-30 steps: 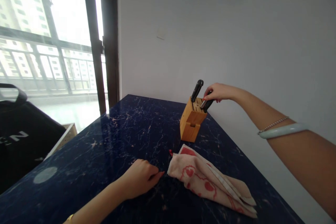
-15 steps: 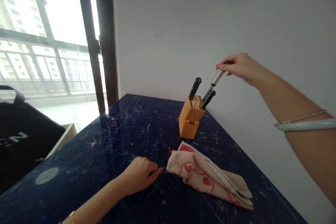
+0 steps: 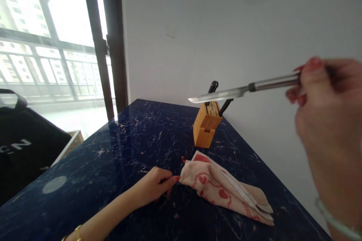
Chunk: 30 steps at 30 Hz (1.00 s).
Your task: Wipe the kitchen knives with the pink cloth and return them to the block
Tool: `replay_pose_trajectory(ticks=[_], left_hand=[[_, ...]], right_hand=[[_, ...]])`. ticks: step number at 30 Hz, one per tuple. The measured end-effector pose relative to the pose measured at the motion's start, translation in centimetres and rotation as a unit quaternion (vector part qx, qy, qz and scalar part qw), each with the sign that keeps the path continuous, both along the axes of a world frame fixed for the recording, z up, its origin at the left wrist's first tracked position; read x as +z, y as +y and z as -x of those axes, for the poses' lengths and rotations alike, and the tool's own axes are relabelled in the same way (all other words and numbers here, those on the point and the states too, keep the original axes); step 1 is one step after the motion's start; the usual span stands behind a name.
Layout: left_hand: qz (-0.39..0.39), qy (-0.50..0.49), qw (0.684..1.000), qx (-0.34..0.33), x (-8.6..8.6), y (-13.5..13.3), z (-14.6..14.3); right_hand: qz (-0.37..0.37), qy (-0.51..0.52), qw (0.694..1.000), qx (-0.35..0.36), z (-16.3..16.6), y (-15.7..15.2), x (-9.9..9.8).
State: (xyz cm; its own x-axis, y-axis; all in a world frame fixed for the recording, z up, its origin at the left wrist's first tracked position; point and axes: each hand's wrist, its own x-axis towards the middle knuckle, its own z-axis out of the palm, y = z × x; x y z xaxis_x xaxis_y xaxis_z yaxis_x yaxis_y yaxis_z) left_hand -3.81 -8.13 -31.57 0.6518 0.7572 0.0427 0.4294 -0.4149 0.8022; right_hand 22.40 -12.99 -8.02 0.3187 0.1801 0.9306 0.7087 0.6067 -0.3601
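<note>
My right hand [image 3: 328, 90], blurred by motion, is closed round the metal and black handle of a knife [image 3: 217, 94]. The knife lies nearly level in the air, its tip to the left, and its blade passes in front of the top of a wooden knife block [image 3: 205, 124]. Two other black-handled knives stand in the block. My left hand [image 3: 152, 186] rests on the table with curled fingers, its fingertips closed at the left corner of a folded towel [image 3: 220, 188]. This cloth is pale pink with red hearts; a small red loop shows at its upper left.
The dark blue marbled table [image 3: 147, 135] runs back to a grey wall [image 3: 254, 26]. A black bag [image 3: 25, 147] with white letters stands beyond the left edge, near a pale crate [image 3: 70, 145]. Further back is a window [image 3: 56, 56] with a dark frame.
The knife has come fully out of the block. My right hand has moved right and towards me, turning the blade level. My left fingertips have shifted slightly right to the towel's corner.
</note>
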Motion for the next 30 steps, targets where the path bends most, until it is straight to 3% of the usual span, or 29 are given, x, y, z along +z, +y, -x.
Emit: replay_pose_trajectory(ticks=[2,5,8,11,13,15,19,22,26,30], left_hand=[[0.028,-0.042,0.999,0.019,0.2,0.2,0.1],[0.004,-0.159,0.980,0.120,0.4,1.4,0.9],[-0.013,-0.320,0.913,0.252,0.0,3.1,2.1],[0.081,-0.437,0.835,0.324,-0.4,4.2,2.7],[0.187,-0.467,0.805,0.315,-0.4,4.1,2.4],[0.273,-0.445,0.820,0.236,-0.1,3.3,1.5],[0.336,-0.425,0.836,0.086,0.7,0.7,-0.7],[0.356,-0.426,0.829,0.061,0.9,-0.8,-1.9],[0.350,-0.446,0.822,0.051,1.0,-1.7,-2.5],[0.376,-0.483,0.790,0.034,0.9,-1.6,-2.4]], right_hand=[[-0.011,0.065,0.996,0.052,1.7,0.2,-4.7],[0.089,0.153,0.975,0.137,2.9,0.9,-10.9],[0.164,0.226,0.942,0.185,3.2,2.0,-15.3],[0.228,0.307,0.898,0.220,3.7,3.0,-18.0],[0.253,0.370,0.857,0.256,4.4,3.4,-19.1],[0.277,0.415,0.812,0.302,5.4,3.3,-20.0],[0.356,0.437,0.729,0.388,7.6,2.1,-21.0],[0.420,0.391,0.711,0.407,9.2,0.7,-21.5],[0.438,0.279,0.755,0.400,10.5,-0.5,-22.1],[0.454,0.165,0.787,0.384,10.4,-0.7,-22.2]])
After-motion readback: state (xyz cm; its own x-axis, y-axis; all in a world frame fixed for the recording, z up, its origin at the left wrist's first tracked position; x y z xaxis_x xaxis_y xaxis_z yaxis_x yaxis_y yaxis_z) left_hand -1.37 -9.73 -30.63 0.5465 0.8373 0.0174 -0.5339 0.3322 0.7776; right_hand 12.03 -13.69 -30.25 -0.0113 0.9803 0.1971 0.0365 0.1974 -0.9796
